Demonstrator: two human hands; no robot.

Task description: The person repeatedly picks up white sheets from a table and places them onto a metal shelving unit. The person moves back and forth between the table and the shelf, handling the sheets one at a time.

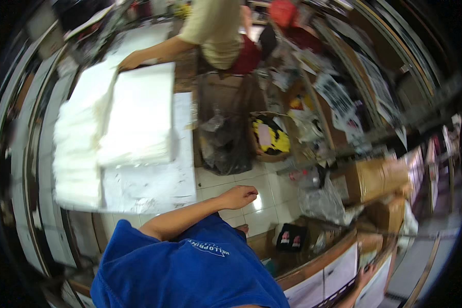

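My left hand (pixel 239 197) hangs in front of my blue shirt, above the tiled floor, its fingers curled in and nothing visible in them. Far to the right, my right hand (pixel 363 277) is at the edge of a wood-edged white panel (pixel 341 269). Its fingers are bent around something small and dark that I cannot make out. Left of me, a stack of white sheets (pixel 138 113) lies on a white-covered table (pixel 182 174), beside a longer white pile (pixel 79 154).
Across the table a person in a pale top rests a hand (pixel 132 60) by the sheets. A dark plastic bag (pixel 226 138) and a box with yellow-and-black items (pixel 269 136) stand on the floor. Cardboard boxes (pixel 377 179), a black printed cloth (pixel 291 237) and cluttered racks (pixel 344 77) line the right.
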